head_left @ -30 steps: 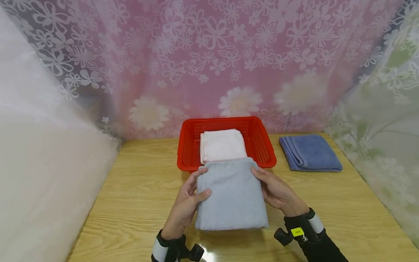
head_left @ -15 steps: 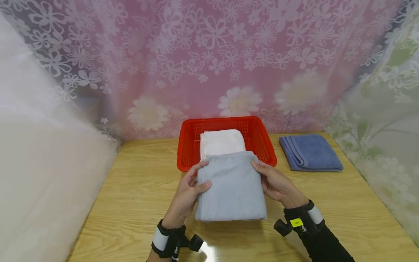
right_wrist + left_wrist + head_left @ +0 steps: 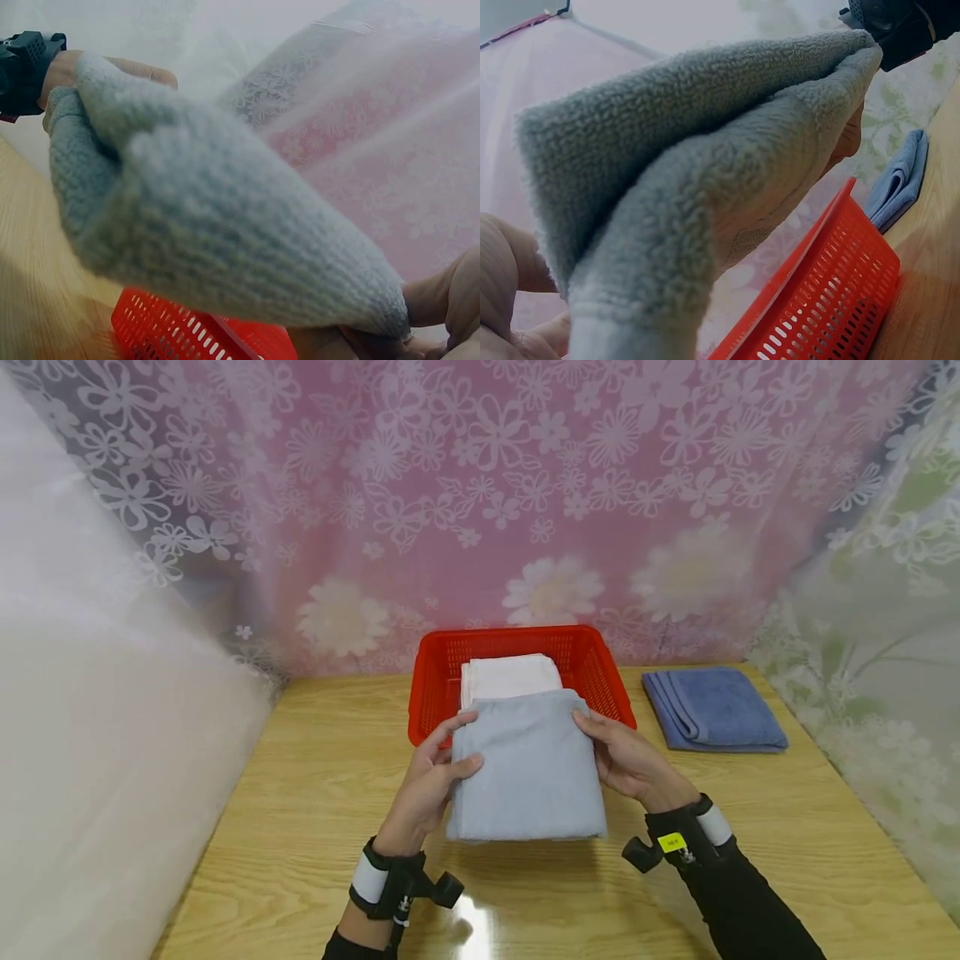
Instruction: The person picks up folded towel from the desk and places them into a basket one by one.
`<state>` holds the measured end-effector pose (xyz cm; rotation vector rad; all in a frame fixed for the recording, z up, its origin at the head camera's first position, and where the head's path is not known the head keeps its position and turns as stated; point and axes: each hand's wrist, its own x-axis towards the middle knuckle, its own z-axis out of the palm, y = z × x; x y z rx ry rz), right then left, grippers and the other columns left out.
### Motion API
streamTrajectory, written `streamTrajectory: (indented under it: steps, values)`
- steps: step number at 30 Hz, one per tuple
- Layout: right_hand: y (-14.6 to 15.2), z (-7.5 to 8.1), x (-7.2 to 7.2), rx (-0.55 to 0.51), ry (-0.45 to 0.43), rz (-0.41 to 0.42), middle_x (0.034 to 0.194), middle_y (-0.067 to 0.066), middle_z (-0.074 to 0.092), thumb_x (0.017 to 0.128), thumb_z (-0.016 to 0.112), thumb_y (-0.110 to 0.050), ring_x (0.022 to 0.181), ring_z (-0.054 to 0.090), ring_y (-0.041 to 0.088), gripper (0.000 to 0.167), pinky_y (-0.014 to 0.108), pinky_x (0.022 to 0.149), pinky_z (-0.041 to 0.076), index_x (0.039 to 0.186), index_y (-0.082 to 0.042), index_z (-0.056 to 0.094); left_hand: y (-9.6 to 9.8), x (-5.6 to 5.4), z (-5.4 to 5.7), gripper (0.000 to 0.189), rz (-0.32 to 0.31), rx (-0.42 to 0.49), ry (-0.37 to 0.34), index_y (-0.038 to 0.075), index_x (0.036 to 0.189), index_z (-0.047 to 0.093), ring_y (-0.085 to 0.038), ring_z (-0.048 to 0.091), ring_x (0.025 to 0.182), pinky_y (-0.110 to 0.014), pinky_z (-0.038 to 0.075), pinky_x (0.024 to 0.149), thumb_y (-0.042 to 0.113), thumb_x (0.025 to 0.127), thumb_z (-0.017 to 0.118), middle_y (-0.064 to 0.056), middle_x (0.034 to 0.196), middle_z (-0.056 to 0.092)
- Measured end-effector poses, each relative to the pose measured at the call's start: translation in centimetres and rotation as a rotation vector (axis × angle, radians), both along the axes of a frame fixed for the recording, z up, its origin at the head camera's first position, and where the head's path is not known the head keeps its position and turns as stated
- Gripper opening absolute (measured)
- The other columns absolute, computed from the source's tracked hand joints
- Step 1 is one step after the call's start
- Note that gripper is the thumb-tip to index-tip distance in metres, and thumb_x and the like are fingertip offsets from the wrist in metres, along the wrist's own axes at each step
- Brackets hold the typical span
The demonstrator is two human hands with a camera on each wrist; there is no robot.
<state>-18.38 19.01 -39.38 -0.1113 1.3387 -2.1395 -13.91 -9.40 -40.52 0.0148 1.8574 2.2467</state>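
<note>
A folded light grey-blue towel (image 3: 528, 768) is held up between my two hands, its far edge overlapping the basket's front rim in the head view. On its left side my left hand (image 3: 423, 785) grips it, thumb on top. My right hand (image 3: 633, 760) pinches the right edge near the far corner, thumb on top as well. Both wrist views show the towel's thick folded layers (image 3: 697, 150) raised over the table. Behind it, a red plastic basket (image 3: 431, 685) contains a folded white towel (image 3: 513, 675), whose near part is hidden by the grey-blue one.
A folded dark blue towel (image 3: 716, 708) lies on the wooden table (image 3: 330, 760) to the right of the basket. A pink flowered curtain (image 3: 465, 510) hangs right behind the table, and pale sheets (image 3: 112, 710) close off both sides.
Both hands have moved forward, away from the body, carrying the grey-blue towel farther over the basket's front. It covers more of the white towel now. Basket and dark blue towel stay put.
</note>
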Motion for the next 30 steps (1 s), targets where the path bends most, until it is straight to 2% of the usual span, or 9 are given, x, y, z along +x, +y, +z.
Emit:
streamTrajectory:
  steps: [15,20,30]
  values:
    - [0.1,-0.2,-1.7,-0.001,-0.024,-0.031,0.106,-0.006,0.067,0.109,0.044,-0.03,0.096,0.071,0.007,0.026,0.026,0.089,0.06,0.132,-0.019,0.047,0.2,-2.2,0.2,0.055,-0.005,0.009,-0.047,0.029,0.141,0.054,-0.026,0.061,0.113,-0.041,0.057,0.084,0.003,0.094,0.064,-0.009,0.127,0.057]
    - [0.2,0.1,-2.3,0.021,-0.019,-0.059,0.105,-0.006,0.066,0.108,0.045,-0.031,0.095,0.07,0.008,0.029,0.027,0.088,0.06,0.134,-0.018,0.046,0.4,-3.0,0.3,0.054,-0.013,0.026,-0.032,0.026,0.143,0.053,-0.025,0.061,0.112,-0.04,0.057,0.085,0.004,0.095,0.064,-0.009,0.125,0.058]
    - [0.1,0.7,-3.3,0.028,-0.022,-0.066,0.106,-0.006,0.065,0.107,0.047,-0.03,0.095,0.071,0.009,0.03,0.028,0.087,0.061,0.135,-0.018,0.044,0.3,-4.2,0.6,0.052,-0.015,0.019,-0.039,0.029,0.138,0.057,-0.026,0.062,0.112,-0.042,0.058,0.084,0.004,0.094,0.065,-0.009,0.126,0.058]
